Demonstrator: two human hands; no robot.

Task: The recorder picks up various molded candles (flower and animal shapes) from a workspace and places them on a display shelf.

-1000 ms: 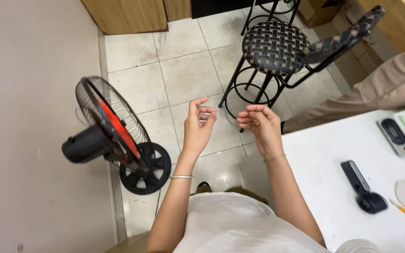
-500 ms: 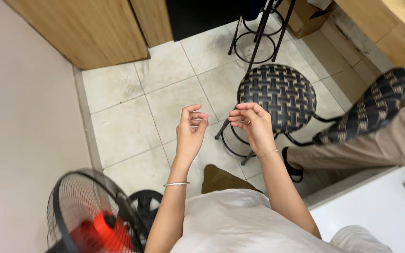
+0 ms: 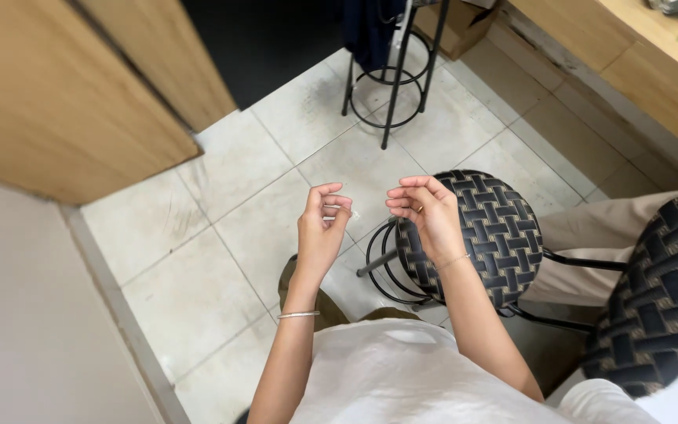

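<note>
Both of my hands are raised in front of my chest, close together over the tiled floor (image 3: 221, 235). My left hand (image 3: 322, 228) has its fingers curled in and pinches a tiny thin pale thing (image 3: 348, 211) at the fingertips; what it is I cannot make out. A thin silver bangle (image 3: 298, 315) sits on that wrist. My right hand (image 3: 425, 210) is a little to the right, fingers bunched together and pointing at the left hand, with a ring and a fine bracelet. Nothing shows in it. The two hands do not touch.
A black woven round stool (image 3: 504, 235) stands just under my right hand. A second woven seat (image 3: 668, 290) is at the right, with another person's beige trouser leg (image 3: 590, 232) between them. A black metal stand (image 3: 390, 86), wooden cabinet door (image 3: 64, 102) and wooden counter (image 3: 653, 55) ring the floor.
The view has swung away from the floor fan, which is now out of sight, toward the cabinet and stools. My hands stay raised and close, fingers working at the same small spot.
</note>
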